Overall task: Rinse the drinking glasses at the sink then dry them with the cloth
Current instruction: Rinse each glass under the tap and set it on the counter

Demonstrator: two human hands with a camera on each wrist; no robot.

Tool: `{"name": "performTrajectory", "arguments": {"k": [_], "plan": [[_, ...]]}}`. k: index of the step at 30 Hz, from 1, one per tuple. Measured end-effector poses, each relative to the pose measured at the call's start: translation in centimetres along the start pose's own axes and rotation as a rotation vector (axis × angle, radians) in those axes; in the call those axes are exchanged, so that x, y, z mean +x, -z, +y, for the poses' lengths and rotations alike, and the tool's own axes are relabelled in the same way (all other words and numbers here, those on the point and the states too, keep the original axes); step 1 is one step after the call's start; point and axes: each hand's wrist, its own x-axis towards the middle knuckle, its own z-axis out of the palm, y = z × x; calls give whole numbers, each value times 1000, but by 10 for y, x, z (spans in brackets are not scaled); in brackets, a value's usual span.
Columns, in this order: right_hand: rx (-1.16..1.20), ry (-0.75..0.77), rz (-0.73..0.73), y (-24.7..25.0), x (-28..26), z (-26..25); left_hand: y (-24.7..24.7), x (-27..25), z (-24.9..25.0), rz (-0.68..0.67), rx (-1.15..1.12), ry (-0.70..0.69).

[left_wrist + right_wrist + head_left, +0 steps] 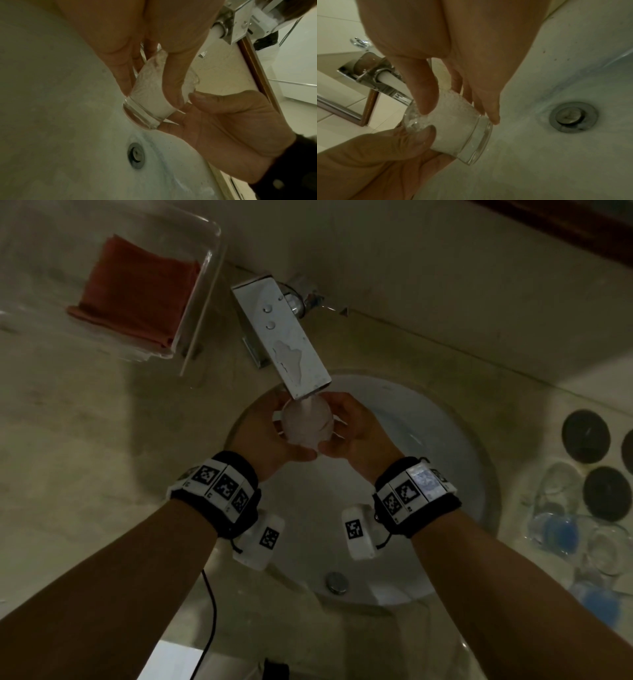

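Note:
A clear drinking glass (307, 423) is tilted under the square faucet spout (285, 337), and running water foams white inside it. My left hand (270, 433) grips it from the left, and my right hand (351, 428) grips it from the right. In the left wrist view, fingers and thumb pinch the glass (149, 100) above the drain (136, 155). The right wrist view shows the thick glass base (477, 146) pointing down toward the basin. A folded red cloth (137, 299) lies in a clear tray (209, 268) at the back left.
The white round sink (438, 474) has a metal drain (337, 582) near its front. Several more glasses (555, 508) and black round discs (585, 436) stand on the counter to the right. A black cable (210, 611) hangs by my left forearm.

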Motion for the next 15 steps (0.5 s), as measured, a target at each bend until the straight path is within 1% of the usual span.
{"name": "performTrajectory", "arguments": {"k": [3,5,6,8,10,12,13,15], "plan": [[-26,-38,26,0,0,0,1,1,-2,-4,39,27],[-6,-130,57,1,2,3,0,4,-5,-32,91,82],[5,-198,82,1,4,6,-1,4,-5,-42,102,138],[-24,-308,126,-2,6,10,-5,2,-4,-47,43,286],[-202,-376,144,-5,7,10,-9,3,-5,-31,34,399],[-381,-376,144,-7,4,9,-12,4,-7,2,21,458],[-395,-366,151,-7,4,8,-14,5,-8,23,14,477],[-326,-387,143,-8,3,5,-14,7,-9,47,7,491]]}}
